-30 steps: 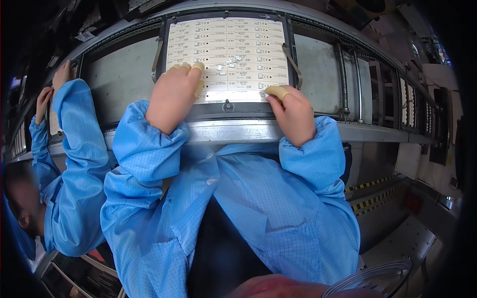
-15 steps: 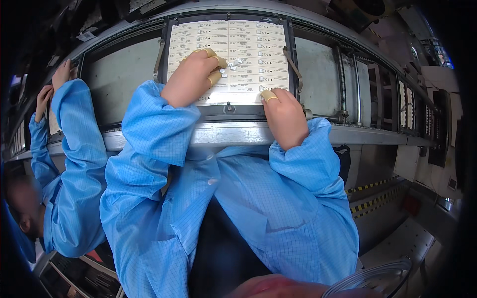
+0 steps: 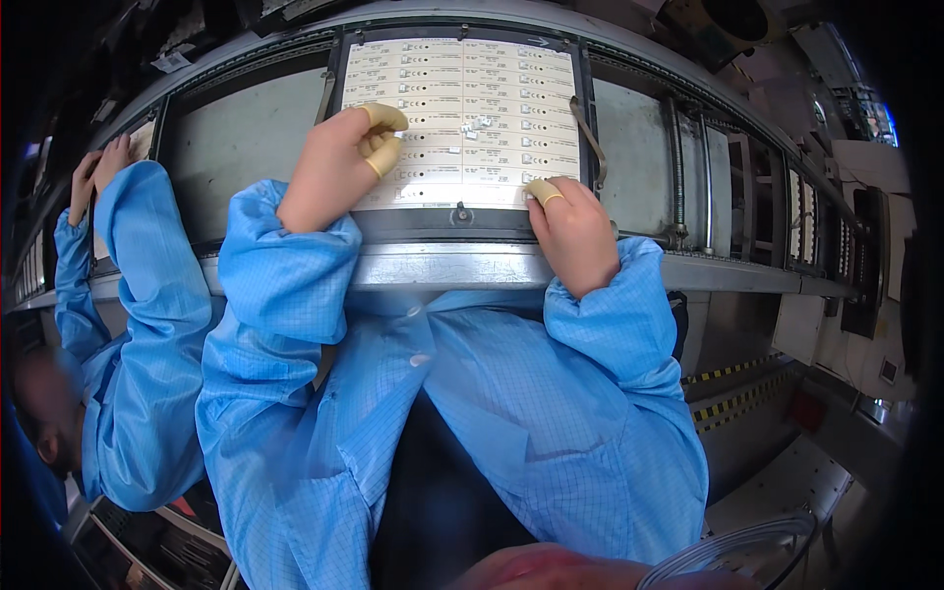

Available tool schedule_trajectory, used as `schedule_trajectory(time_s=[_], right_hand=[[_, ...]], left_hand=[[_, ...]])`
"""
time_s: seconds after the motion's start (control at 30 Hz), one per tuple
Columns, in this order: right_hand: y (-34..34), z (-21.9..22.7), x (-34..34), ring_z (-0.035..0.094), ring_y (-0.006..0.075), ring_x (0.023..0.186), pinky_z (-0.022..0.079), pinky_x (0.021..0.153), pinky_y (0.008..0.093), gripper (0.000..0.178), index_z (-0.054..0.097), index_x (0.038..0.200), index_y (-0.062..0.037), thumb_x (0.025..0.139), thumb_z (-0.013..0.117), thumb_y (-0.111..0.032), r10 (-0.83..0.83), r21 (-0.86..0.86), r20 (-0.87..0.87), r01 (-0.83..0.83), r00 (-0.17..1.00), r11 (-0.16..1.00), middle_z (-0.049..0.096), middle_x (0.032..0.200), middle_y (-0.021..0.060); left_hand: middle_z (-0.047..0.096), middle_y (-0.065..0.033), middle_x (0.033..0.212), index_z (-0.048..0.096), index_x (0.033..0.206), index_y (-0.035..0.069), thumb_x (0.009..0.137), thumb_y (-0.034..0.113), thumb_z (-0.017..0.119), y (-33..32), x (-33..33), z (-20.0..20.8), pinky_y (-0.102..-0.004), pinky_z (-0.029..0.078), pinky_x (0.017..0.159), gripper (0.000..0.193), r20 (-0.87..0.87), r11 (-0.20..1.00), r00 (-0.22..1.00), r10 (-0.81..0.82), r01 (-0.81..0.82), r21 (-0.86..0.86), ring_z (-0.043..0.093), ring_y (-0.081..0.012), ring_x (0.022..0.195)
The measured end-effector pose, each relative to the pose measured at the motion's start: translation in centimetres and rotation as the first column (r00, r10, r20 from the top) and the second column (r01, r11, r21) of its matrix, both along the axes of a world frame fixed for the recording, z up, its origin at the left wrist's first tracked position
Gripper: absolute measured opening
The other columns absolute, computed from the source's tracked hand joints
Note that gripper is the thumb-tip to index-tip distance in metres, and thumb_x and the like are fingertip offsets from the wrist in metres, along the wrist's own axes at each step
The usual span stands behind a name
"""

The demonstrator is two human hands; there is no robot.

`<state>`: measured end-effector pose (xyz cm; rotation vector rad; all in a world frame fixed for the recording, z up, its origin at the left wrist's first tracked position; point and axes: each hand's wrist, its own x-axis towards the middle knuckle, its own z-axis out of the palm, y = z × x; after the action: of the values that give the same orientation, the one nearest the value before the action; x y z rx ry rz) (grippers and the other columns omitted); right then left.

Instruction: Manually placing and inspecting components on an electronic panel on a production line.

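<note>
A white panel printed with rows of small labels lies in a dark frame before me. Small silvery-white pieces are heaped loosely near its middle, and one loose piece lies apart. Over the panel's left side is my left hand, with yellow finger cots and fingertips curled together in a pinch; what they hold is too small to make out. My right hand, also with a yellow finger cot, pinches at the lower right corner of the panel. Something tiny and pale shows at its fingertips.
The frame sits on a conveyor with a metal front rail. Curved metal levers flank it. At left, a co-worker's hands are over another panel. A threaded rod crosses the conveyor at right.
My left hand has drawn left, away from the small pieces, uncovering more labels. The panel and its frame have shifted slightly right, and my right hand has moved slightly right too.
</note>
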<state>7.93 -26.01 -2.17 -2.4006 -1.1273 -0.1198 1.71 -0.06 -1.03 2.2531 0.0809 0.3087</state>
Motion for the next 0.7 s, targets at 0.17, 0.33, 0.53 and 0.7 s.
schedule_trajectory(time_s=[0.17,0.33,0.53,0.7], right_hand=[[-0.1,-0.2,-0.1,0.057,0.0305,0.080,0.048,0.073,0.0373,0.011,0.061,0.088,0.0000,0.078,0.061,-0.005,0.031,-0.114,0.060,-0.024,0.998,0.993,0.058,0.083,0.0122],[0.6,0.6,-0.1,0.057,0.0309,0.080,0.048,0.073,0.0369,0.013,0.060,0.090,0.0003,0.078,0.060,-0.006,0.100,-0.213,0.066,-0.083,0.993,0.974,0.057,0.082,0.0130],[1.9,2.6,2.5,0.057,0.0324,0.082,0.047,0.074,0.0393,0.019,0.060,0.097,-0.0018,0.079,0.060,-0.008,0.092,-0.138,-0.005,-0.092,0.996,0.986,0.057,0.085,0.0143],[6.0,1.5,6.4,0.057,0.0318,0.088,0.046,0.079,0.0385,0.021,0.063,0.101,-0.0044,0.081,0.060,-0.010,0.074,-0.150,0.033,-0.069,0.997,0.986,0.058,0.090,0.0137]], left_hand=[[0.062,-0.0069,0.080,0.063,0.097,-0.001,0.077,0.000,0.062,0.1,-1.0,-0.4,-0.0232,0.049,0.068,0.019,-0.098,0.961,0.991,0.087,-0.110,-0.256,0.059,-0.0116,0.073],[0.063,-0.0062,0.086,0.062,0.096,-0.002,0.079,-0.001,0.061,0.2,-1.1,-0.4,-0.0231,0.048,0.073,0.017,-0.127,0.887,0.989,0.080,-0.129,-0.443,0.059,-0.0111,0.079],[0.063,-0.0077,0.088,0.061,0.099,-0.001,0.083,0.000,0.060,0.6,-1.4,-0.3,-0.0246,0.048,0.075,0.016,-0.070,0.913,0.996,0.061,-0.084,-0.400,0.059,-0.0130,0.083],[0.064,-0.0118,0.090,0.061,0.100,0.000,0.083,0.003,0.060,1.3,-2.2,-0.6,-0.0276,0.049,0.075,0.017,-0.116,0.987,0.993,-0.014,-0.005,-0.162,0.062,-0.0190,0.083]])
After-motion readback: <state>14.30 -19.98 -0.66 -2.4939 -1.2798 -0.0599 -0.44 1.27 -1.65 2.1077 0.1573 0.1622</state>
